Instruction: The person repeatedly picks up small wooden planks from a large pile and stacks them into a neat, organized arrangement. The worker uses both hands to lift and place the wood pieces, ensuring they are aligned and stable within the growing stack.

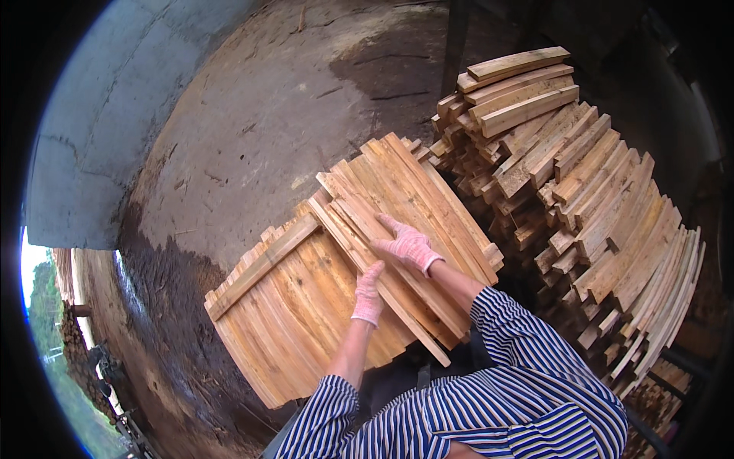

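Note:
My hands wear pale pink gloves over a broad layer of wooden slats (pixel 290 336) lying side by side in front of me. A few loose slats (pixel 397 294) lie lengthwise on top, their near ends toward my body. My left hand (pixel 368 294) is closed at the left edge of these loose slats, with its thumb pointing up and some fingers hidden. Across the top of the same slats lies my right hand (pixel 409 245), its thumb and forefinger stretched apart. A crosswise wooden strip (pixel 264 268) rests on the left part of the layer.
Close on the right rises a tall, uneven stack of wooden slats (pixel 581 191), many ends jutting out. Beyond the layer, dirt floor (pixel 252 145) stretches to a grey concrete wall (pixel 99 130) at the left. More slats (pixel 665 390) lie low at the right.

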A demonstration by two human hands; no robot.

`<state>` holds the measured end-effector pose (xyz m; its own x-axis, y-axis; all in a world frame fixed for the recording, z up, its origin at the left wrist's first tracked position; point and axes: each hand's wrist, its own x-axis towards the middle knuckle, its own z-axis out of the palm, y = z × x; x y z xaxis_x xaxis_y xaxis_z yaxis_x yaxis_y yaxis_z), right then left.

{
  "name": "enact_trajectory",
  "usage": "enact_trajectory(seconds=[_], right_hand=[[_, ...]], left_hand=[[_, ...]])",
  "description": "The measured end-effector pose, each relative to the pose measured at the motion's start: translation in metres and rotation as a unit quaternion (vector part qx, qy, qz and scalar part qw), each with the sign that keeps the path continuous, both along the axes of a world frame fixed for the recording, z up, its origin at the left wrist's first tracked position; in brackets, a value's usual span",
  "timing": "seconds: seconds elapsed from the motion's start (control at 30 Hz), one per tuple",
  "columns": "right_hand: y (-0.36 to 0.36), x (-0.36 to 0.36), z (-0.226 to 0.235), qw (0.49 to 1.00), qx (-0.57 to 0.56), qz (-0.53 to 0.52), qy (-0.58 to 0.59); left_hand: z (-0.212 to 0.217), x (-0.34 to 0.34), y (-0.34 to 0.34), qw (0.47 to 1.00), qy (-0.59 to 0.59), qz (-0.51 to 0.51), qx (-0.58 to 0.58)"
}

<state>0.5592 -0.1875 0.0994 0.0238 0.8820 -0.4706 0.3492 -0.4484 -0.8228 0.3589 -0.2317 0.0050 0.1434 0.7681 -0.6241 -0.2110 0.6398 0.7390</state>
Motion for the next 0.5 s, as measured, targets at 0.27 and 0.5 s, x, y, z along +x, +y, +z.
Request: enact_trajectory(seconds=[0.27,0.5], right_hand=[[-0.011,0.087,0.01,0.966,0.025,-0.041,-0.255],[0.002,0.154,-0.06,0.96,0.046,-0.032,-0.275]], left_hand=[[0.004,0.004,-0.001,0.999,0.002,-0.01,-0.041],[0.005,0.012,0.003,0.997,-0.026,0.047,-0.064]])
